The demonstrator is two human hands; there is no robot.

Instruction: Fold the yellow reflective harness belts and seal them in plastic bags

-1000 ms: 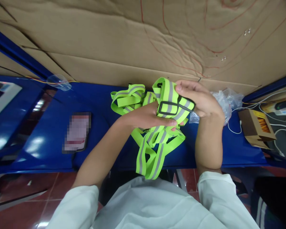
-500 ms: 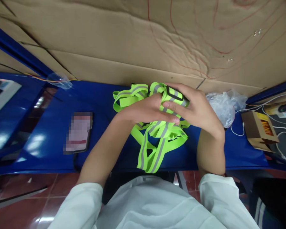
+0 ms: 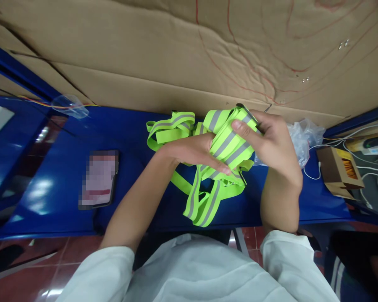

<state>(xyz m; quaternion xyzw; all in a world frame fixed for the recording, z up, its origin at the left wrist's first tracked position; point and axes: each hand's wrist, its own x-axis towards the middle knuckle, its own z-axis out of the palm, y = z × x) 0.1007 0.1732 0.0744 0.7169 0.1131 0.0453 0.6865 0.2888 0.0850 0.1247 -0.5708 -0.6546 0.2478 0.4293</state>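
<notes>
Both the left hand and right hand clamp neon strap; phone lies left, bag and carton right.

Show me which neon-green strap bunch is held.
The layered neon-green, grey-striped fabric bundle in the left hand and right hand; other neon-green straps lie loose.

The person wears a pale mint-white top, softly creased, with loose short sleeves.

Your light is soft, with white glare on the table near nine o'clock and the floor near eight. The phone screen is pixelated; the edges stretch and blur.
</notes>
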